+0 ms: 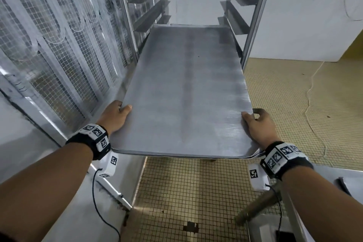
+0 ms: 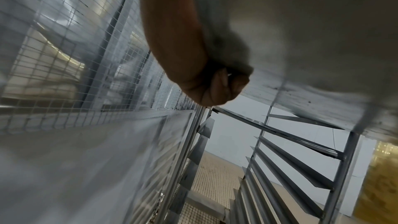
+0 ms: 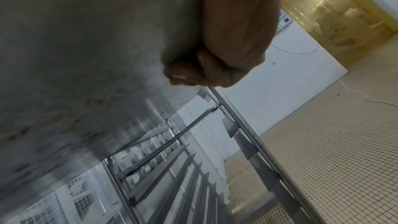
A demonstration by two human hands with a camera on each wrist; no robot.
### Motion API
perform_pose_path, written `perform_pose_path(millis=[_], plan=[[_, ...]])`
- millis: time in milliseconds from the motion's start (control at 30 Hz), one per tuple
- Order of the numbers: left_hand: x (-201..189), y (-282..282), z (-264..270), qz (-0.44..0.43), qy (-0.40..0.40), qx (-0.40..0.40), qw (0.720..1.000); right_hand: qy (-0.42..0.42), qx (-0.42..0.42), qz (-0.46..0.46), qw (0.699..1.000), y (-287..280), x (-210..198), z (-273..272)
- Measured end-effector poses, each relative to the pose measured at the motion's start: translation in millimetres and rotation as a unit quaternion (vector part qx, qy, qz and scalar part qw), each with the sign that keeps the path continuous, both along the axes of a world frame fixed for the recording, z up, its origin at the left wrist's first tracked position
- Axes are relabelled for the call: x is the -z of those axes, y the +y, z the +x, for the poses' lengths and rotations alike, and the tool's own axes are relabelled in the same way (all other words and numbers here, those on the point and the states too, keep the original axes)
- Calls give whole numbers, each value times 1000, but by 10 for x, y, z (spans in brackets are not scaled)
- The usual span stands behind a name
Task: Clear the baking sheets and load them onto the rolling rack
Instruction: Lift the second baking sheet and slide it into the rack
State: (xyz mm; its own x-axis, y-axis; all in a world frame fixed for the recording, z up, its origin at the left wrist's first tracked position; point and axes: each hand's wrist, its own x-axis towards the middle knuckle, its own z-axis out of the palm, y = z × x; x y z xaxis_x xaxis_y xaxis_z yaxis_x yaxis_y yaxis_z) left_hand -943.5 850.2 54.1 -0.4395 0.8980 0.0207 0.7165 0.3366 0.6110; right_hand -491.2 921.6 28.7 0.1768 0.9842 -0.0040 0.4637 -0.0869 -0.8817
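Observation:
A large bare metal baking sheet (image 1: pixel 184 92) is held level in front of me, its far end inside the rolling rack (image 1: pixel 255 17) between the side rails. My left hand (image 1: pixel 115 116) grips the sheet's near left edge, thumb on top and fingers curled under. My right hand (image 1: pixel 255 125) grips the near right edge the same way. From below, the left wrist view shows my left hand (image 2: pixel 215 89) curled under the sheet's underside (image 2: pixel 312 40). The right wrist view shows my right hand (image 3: pixel 206 72) under the sheet (image 3: pixel 86 57), with empty rack rails (image 3: pixel 163 163) beneath.
A wire-mesh cage wall (image 1: pixel 59 45) runs close along the left. Tan tiled floor (image 1: pixel 186 192) lies below and to the right, with a white cord (image 1: pixel 312 88) trailing over it. A steel counter corner (image 1: pixel 334 179) sits at the lower right. A yellow strip curtain (image 3: pixel 336 11) hangs at a doorway.

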Motion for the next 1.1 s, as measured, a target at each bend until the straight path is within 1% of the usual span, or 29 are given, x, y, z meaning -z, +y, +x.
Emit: perform_pose_path(millis=[133,200,467,667,733,833,900,967,1033,1100], plan=[[-29,117,16,8,11,-8,1000,-25,-1,6,1000,93,-78,-12],[-46,177,7,13,14,-6,1000,-24,4,4,1000,141,-122,-26],[-94,429,-138,28,-32,7,999,-32,4,-4,999,328,-243,-138],[-224,554,-206,35,-70,13,997,-101,-25,-37,994,423,-493,-161],[-260,570,-238,37,-69,16,997,-148,-31,-12,988,397,-656,-180],[-325,574,-264,36,-81,25,996,-212,-42,88,972,279,-890,-286],[-350,586,-302,24,-92,33,995,-231,-77,143,959,94,-992,-470],[-385,588,-333,16,-100,31,994,-248,-140,174,943,-131,-1028,-706],[-414,583,-320,19,-98,26,995,-268,-208,169,926,-360,-1033,-923],[-444,575,-295,21,-77,28,996,-287,-262,148,910,-514,-996,-1071]])
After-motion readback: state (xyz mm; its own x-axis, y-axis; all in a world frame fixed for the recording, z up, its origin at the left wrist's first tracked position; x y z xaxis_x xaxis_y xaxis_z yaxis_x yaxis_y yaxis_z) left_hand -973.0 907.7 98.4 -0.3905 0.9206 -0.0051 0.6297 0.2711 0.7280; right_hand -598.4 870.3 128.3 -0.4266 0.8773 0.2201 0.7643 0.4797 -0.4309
